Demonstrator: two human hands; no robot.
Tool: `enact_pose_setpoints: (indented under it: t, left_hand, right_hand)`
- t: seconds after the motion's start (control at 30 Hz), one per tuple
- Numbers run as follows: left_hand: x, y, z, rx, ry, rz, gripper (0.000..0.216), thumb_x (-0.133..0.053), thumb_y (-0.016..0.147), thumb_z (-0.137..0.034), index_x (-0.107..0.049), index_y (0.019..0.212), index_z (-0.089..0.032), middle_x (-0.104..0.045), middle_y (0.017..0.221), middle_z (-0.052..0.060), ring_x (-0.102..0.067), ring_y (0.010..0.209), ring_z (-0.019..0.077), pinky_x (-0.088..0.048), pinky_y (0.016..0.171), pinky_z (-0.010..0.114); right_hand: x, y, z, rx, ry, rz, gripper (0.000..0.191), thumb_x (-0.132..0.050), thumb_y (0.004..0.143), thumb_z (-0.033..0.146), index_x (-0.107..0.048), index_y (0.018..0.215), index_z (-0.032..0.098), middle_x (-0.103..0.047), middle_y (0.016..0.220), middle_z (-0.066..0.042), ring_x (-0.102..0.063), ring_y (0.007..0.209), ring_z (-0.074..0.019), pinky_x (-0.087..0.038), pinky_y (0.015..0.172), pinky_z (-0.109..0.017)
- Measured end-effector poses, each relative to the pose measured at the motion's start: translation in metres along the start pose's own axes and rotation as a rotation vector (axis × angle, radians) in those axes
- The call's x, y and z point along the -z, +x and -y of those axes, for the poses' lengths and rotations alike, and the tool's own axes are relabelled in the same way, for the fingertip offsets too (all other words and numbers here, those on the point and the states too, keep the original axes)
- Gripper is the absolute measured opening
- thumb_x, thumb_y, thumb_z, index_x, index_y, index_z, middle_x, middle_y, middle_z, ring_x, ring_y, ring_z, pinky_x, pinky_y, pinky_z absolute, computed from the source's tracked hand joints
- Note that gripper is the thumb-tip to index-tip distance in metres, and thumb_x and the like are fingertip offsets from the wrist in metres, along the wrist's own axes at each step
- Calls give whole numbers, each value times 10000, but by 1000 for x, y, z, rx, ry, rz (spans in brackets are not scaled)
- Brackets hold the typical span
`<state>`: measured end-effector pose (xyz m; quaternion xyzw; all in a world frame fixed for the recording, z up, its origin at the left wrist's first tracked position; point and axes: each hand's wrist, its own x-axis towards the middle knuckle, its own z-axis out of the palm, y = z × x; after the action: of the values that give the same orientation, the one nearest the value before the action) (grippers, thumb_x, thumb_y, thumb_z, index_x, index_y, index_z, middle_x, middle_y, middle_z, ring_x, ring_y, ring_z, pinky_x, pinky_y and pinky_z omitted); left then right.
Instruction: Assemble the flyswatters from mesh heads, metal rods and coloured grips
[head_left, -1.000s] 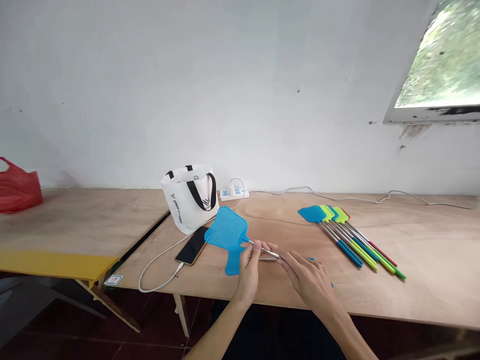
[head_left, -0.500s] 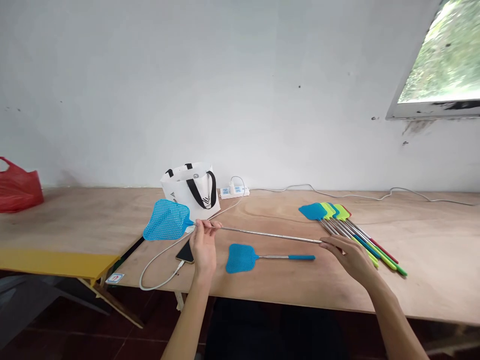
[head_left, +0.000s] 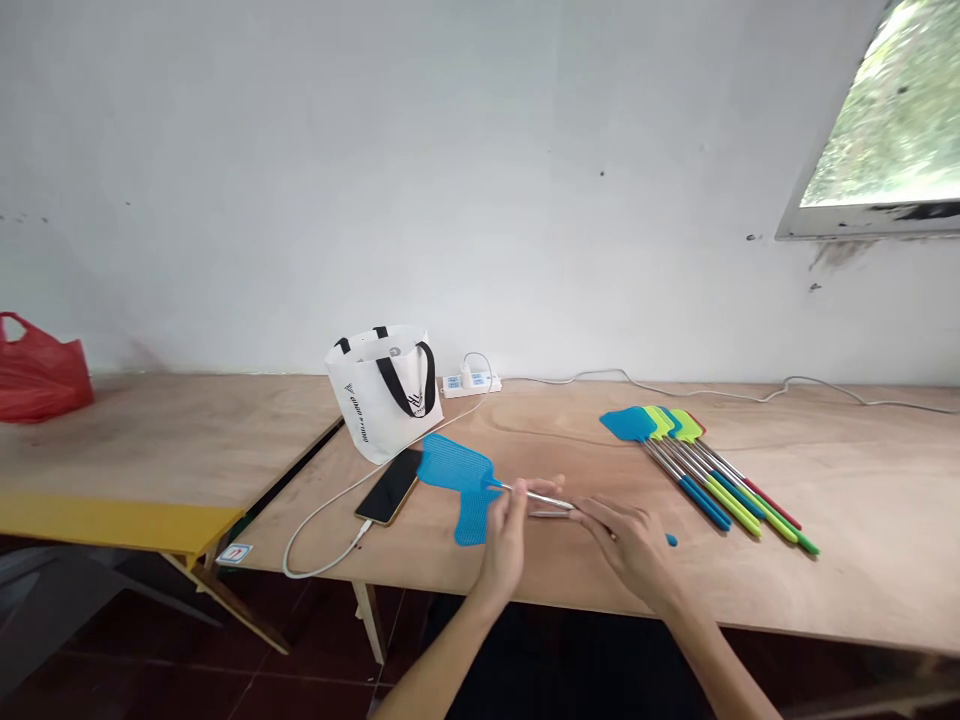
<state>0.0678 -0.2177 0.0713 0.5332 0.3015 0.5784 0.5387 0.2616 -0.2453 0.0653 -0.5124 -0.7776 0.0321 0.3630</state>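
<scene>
A blue fly swatter point(head_left: 455, 464) with a thin metal shaft is held level above the table by both hands. My left hand point(head_left: 510, 535) pinches the shaft close to the mesh head. My right hand point(head_left: 626, 540) is wrapped around the handle end, its fingers hiding the grip. A blue handle tip shows past the right hand; I cannot tell which swatter it belongs to. Beneath the held one lies a second blue fly swatter point(head_left: 474, 518), its head partly covered and its handle hidden by my hands.
Several blue, green and red-edged fly swatters point(head_left: 697, 470) lie fanned at the right. A charging phone point(head_left: 390, 487), a white tote bag point(head_left: 379, 410) and a power strip point(head_left: 469, 384) are at the left and back. A red plastic bag point(head_left: 41, 375) sits far left.
My hands have come together, left hand moving right and right hand moving left. The held fly swatter's long shaft now looks much shorter, and its head has shifted right over the second swatter.
</scene>
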Motion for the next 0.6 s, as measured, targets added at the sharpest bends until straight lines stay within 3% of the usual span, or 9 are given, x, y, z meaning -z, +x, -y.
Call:
enact_pose_setpoints:
  t: [0.13, 0.4, 0.6]
  left_hand:
    - [-14, -8, 6, 49, -7, 97, 522, -486, 978, -614, -770, 1067, -184, -763, 1133, 134, -673, 1162, 326, -558, 969, 472]
    - [-1, 2, -7, 110, -10, 209, 506, -539, 967, -593, -737, 1190, -185, -722, 1242, 133, -681, 1149, 308, -568, 956, 429]
    - [-1, 0, -2, 28, 89, 146, 537, -444, 1007, -588, -773, 1108, -176, -749, 1174, 130, -693, 1110, 301, -573, 935, 421]
  right_hand:
    - [-10, -5, 19, 6, -77, -90, 448, -347, 1067, 464, -752, 1121, 282, -770, 873, -80, -723, 712, -192, -452, 592, -247]
    - [-9, 0, 22, -57, 30, -37, 398, -374, 1062, 462, -732, 1175, 332, -793, 953, -46, -748, 786, -208, -484, 610, -247]
    - [-5, 0, 21, -33, 27, -12, 398, -374, 1063, 463, -722, 1197, 323, -789, 890, -39, -732, 711, -193, -467, 599, -248]
